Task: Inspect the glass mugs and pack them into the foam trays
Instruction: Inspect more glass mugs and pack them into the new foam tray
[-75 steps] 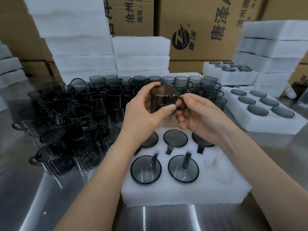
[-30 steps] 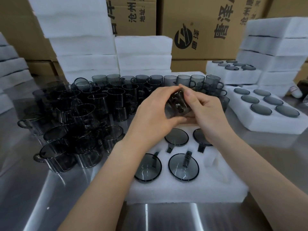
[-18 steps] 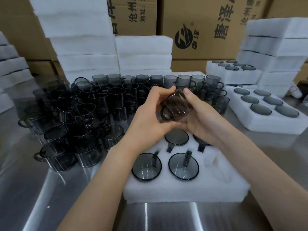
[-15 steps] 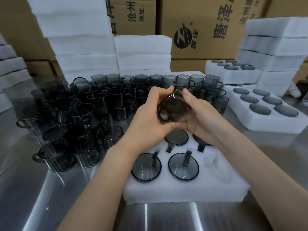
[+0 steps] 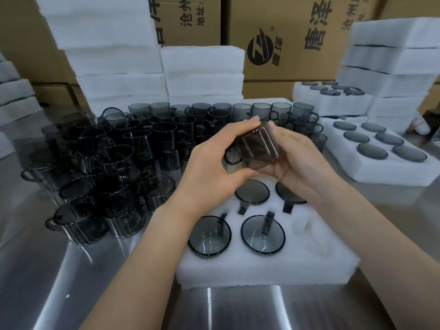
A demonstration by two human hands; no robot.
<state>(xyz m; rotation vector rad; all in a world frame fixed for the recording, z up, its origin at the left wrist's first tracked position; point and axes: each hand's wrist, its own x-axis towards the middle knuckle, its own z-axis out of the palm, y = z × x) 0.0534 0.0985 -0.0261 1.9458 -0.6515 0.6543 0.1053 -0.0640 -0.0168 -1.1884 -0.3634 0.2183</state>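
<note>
Loose mugs (image 5: 114, 163) of smoked glass crowd the left half of the steel tabletop (image 5: 71, 282). Over the middle, the left hand (image 5: 209, 172) curls round the handle side of the held mug (image 5: 257, 148), and the right hand (image 5: 302, 163) cups its other side. The mug hangs tilted in the air above the far edge of the foam tray (image 5: 262, 265). This reads as inspection, not yet packing. Four mug bases show in the tray, and the pocket (image 5: 307, 225) at its near right corner is empty. The next move likely calls for turning the mug mouth-down, lining its handle with the slot and pressing gently. A filled tray (image 5: 371, 167) lies by the right edge.
</note>
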